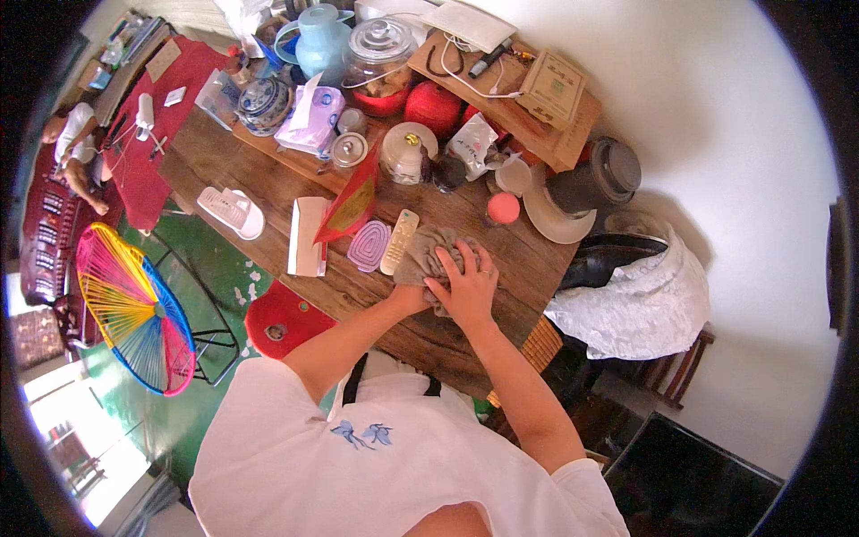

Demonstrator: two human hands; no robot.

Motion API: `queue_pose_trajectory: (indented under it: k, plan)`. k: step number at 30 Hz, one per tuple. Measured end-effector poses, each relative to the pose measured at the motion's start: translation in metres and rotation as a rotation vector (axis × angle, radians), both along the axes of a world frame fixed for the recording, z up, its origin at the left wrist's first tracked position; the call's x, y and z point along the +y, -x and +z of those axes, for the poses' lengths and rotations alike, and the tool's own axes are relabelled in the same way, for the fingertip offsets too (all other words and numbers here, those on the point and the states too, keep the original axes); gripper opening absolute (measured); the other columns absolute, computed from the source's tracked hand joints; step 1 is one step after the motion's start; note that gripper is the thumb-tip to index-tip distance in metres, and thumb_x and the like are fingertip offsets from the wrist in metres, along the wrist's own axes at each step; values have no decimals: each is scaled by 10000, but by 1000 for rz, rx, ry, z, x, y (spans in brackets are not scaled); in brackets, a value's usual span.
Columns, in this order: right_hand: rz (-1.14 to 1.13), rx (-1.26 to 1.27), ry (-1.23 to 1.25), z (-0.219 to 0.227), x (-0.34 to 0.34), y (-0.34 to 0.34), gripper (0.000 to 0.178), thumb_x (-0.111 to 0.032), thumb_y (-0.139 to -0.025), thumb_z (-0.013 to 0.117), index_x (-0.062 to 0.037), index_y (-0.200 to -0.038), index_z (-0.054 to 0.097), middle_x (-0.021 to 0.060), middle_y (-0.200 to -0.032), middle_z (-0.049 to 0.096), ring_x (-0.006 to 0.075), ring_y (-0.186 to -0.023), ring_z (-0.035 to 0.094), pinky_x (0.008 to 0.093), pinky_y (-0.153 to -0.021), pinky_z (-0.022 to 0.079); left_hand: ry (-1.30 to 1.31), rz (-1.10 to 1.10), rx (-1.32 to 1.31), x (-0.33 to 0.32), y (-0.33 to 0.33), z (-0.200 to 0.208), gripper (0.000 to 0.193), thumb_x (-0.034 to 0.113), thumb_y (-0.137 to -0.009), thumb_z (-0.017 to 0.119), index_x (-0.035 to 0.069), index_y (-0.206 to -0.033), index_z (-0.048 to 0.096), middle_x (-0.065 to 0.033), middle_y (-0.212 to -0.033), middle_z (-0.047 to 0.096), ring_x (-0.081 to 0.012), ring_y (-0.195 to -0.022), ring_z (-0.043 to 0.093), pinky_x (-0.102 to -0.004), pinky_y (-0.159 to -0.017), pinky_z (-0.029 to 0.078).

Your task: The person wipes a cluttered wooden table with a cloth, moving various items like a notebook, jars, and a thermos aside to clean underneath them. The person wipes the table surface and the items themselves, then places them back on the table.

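A bunched grey-brown cloth [428, 256] is between my hands over the near part of the wooden table. My left hand [412, 299] holds it from its lower left side, with most of the fingers hidden beneath the folds. Across its right side lies my right hand [469, 285], fingers curved over the fabric and a ring on one of them. Just left of the cloth is a pale yellow remote control [400, 242], and beside that a purple spiral-patterned oval [369, 246].
A red and white folded card [309, 237] and a white cordless handset [233, 212] are on the table's left. Behind stand a blue jug [320, 45], a glass jar [380, 63] and lidded pots. A dark cylinder [598, 179] stands right. Another person [79, 134] sits far left.
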State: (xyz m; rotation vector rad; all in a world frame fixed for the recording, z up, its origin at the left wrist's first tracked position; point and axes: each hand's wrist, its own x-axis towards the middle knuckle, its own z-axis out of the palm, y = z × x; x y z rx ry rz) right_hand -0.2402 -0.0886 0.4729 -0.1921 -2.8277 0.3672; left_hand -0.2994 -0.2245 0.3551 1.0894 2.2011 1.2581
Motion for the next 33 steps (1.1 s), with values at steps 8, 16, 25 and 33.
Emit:
queue_pose_trajectory:
  k: [8, 16, 25, 33]
  plan:
    - [-97, -14, 519, -28, 43, 12, 362, -107, -807, 720, -106, -1144, 589, 179, -1169, 554, 413, -1055, 543, 502, -844, 475, 118, 57, -33, -12, 5, 64, 832, 145, -515, 873, 84, -1272, 533, -164, -1294, 535, -398, -1224, 467, -457, -1028, 408]
    - [-223, 104, 63, -31, 116, 55, 406, -219, -830, 737, -130, -1199, 594, 176, -1264, 515, 408, -1123, 521, 515, -928, 451, 128, 408, 165, 33, 62, 66, 1079, 250, -529, 911, 99, -1428, 333, -139, -1376, 433, -370, -1287, 392, -509, -1047, 324]
    - [-267, -309, 80, -42, 109, 65, 492, -425, -829, 732, -225, -1251, 577, 161, -1366, 438, 453, -1185, 479, 500, -871, 539, 235, 510, 321, 28, 89, 64, 1100, 324, -592, 891, 150, -1490, 280, -121, -1447, 372, -349, -1312, 396, -519, -1041, 336]
    - [-270, -343, 244, -47, 80, 26, 421, -322, -870, 704, -136, -1216, 552, 201, -1258, 441, 393, -1138, 538, 446, -789, 565, 118, 535, 475, 23, 47, 73, 881, 246, -744, 812, 125, -1470, 329, -202, -1439, 321, -427, -1306, 345, -550, -1063, 302]
